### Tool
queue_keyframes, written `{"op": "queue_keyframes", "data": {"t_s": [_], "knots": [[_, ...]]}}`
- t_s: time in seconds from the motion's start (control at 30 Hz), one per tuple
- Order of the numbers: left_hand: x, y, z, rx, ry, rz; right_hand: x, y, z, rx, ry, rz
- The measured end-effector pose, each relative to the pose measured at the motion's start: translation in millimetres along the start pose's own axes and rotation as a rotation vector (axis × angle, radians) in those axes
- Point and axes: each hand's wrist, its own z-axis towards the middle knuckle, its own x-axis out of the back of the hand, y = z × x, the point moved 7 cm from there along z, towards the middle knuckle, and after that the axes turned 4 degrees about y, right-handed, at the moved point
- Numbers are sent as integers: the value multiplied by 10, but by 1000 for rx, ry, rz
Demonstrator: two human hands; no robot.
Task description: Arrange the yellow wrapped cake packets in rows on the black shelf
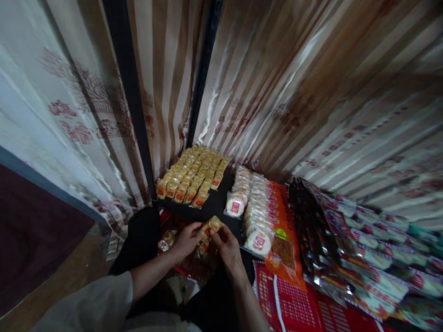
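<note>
Between my two hands is a small wrapped pastry (215,223) in clear film, yellowish with a red label. My left hand (188,238) pinches its left side with the fingertips. On its right side, the thumb and fingers of my right hand (228,246) are closed. Below them, a red basket (165,215) holds more wrapped pieces, partly hidden by my hands and forearms. Rows of similar wrapped yellow pastries (194,173) stand on the black tabletop (219,203) just beyond.
Rows of white round wrapped cakes (259,242) stand to the right, beside orange snack bags (282,235). Farther right lie dark packets (311,221) and many white-and-red packets (380,258). A red plastic basket (297,302) sits below. Striped curtains (259,83) and black poles (129,87) enclose the corner.
</note>
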Motion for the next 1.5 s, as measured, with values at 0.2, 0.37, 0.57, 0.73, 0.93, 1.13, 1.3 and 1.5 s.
{"op": "queue_keyframes", "data": {"t_s": [0.2, 0.37, 0.57, 0.73, 0.93, 1.13, 1.3, 1.5], "knots": [[-138, -37, 224, -24, 146, 25, 276, -199, 267, 130, 98, -225], [-306, -49, 361, -87, 178, 185, 421, -462, 673, 243, 301, -519], [-435, 59, 566, -179, 210, 305, 212, -610, 1123, 345, 299, -707], [-460, 173, 758, -243, 259, 391, 125, -540, 1424, 375, 297, -745], [-507, 235, 934, -272, 289, 478, 56, -489, 1625, 450, 277, -799], [-549, 231, 1045, -332, 299, 527, 47, -467, 1666, 471, 297, -785], [-587, 257, 1141, -372, 197, 502, 52, -472, 1689, 469, 292, -768], [-562, 301, 1180, -421, 178, 467, 24, -446, 1687, 456, 288, -785]]}}
